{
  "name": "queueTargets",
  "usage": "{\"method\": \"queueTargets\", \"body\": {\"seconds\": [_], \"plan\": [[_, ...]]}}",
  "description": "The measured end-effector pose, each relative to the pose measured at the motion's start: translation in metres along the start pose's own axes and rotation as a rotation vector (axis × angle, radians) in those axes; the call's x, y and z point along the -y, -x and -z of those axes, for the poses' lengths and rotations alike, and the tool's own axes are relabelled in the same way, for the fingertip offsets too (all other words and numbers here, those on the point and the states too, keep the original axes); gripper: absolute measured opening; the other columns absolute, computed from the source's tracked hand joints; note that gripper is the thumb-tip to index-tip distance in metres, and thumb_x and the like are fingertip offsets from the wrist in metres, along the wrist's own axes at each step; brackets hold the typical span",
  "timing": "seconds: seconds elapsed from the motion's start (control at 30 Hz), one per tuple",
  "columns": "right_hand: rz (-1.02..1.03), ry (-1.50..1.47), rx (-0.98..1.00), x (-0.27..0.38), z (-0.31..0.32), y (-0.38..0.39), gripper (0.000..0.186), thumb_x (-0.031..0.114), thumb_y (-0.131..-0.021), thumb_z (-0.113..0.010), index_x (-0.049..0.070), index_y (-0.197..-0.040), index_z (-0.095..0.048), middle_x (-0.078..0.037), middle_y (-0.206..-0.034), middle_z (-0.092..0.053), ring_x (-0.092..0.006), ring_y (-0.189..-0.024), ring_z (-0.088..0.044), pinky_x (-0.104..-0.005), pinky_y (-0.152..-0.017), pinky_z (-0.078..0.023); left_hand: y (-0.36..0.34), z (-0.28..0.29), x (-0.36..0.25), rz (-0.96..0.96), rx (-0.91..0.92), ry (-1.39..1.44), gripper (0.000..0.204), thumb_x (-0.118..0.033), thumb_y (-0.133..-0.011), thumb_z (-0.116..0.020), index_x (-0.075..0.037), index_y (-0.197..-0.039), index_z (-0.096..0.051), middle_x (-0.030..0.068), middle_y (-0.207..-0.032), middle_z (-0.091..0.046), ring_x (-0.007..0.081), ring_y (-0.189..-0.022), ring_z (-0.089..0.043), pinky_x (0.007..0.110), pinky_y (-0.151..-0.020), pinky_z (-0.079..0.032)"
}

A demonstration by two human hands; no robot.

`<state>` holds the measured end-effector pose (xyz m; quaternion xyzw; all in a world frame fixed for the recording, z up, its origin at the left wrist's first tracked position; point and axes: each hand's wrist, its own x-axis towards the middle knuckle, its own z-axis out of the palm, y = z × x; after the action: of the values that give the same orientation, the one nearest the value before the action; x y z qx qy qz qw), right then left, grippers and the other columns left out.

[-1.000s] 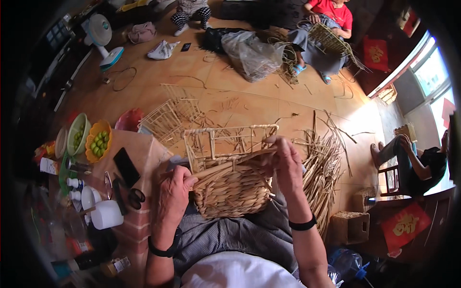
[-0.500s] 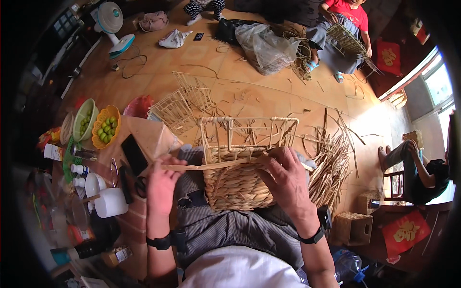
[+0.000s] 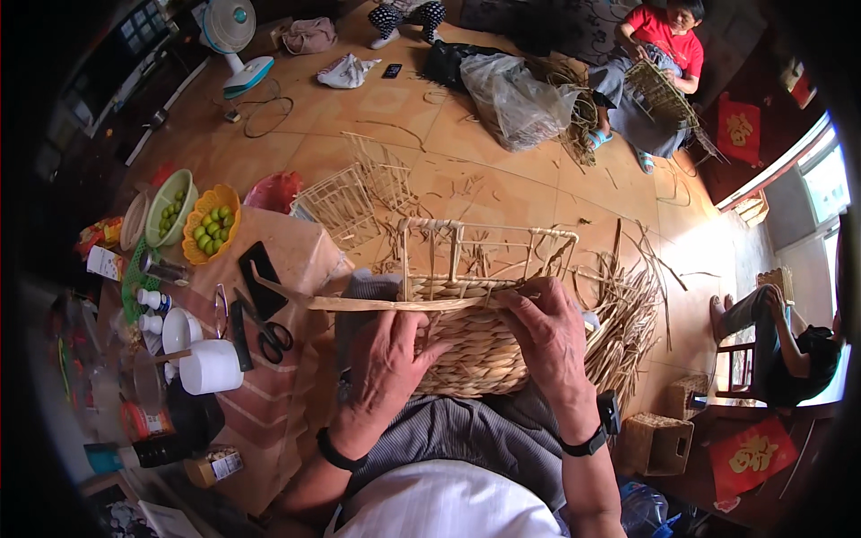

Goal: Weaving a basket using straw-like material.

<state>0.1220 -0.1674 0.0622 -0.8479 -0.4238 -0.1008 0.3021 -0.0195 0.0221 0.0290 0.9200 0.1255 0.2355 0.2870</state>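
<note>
A half-woven basket (image 3: pixel 471 359) rests on my lap, its upper wire frame wrapped in pale straw and partly bare of weave. A flat straw strip (image 3: pixel 345 303) lies across the weave's top edge, its loose end sticking out leftward. My left hand (image 3: pixel 386 368) has its fingers at the strip, tips partly hidden behind it, thumb spread over the basket's side. At the right, my right hand (image 3: pixel 552 341) pinches the strip against the weave's edge.
Left stands a table (image 3: pixel 309 242) with fruit bowls (image 3: pixel 213 230), bottles, scissors (image 3: pixel 269 341) and a dark phone. Straw (image 3: pixel 619 314), open frames (image 3: pixel 336 202) and bags lie on the floor. Two people weave, upper (image 3: pixel 664 45) and right (image 3: pixel 789 341); another person's legs (image 3: pixel 404 18) show beyond.
My left hand has moved rightward along the strip, from near its loose end to the basket's front. My right hand has moved slightly right, and the whole view has shifted a little.
</note>
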Motion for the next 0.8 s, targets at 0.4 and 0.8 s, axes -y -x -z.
{"method": "queueTargets", "body": {"seconds": [0.4,0.8], "plan": [[0.069,0.184,0.050,0.009,-0.009,0.011,0.037,0.007,-0.077,-0.069,0.011,-0.113,-0.072,-0.010,-0.114,-0.059,-0.0288,-0.099,-0.061,-0.0446,-0.089,-0.049,-0.011,0.030,0.019,0.073,0.004,0.027,0.018,-0.002,-0.091,-0.074,-0.005,-0.098,-0.058,0.0123,-0.091,-0.061,0.0329,-0.082,-0.065,0.045,-0.071,-0.052],[-0.395,-0.115,0.048,-0.033,0.019,0.061,0.045,0.009,-0.088,-0.080,0.005,-0.127,-0.059,-0.015,-0.103,-0.069,-0.0313,-0.092,-0.071,-0.0412,-0.080,-0.057,0.000,0.028,-0.018,0.040,-0.109,0.218,0.027,0.005,-0.090,-0.076,-0.005,-0.112,-0.063,0.0020,-0.087,-0.058,0.0094,-0.073,-0.058,0.024,-0.062,-0.049]]}}
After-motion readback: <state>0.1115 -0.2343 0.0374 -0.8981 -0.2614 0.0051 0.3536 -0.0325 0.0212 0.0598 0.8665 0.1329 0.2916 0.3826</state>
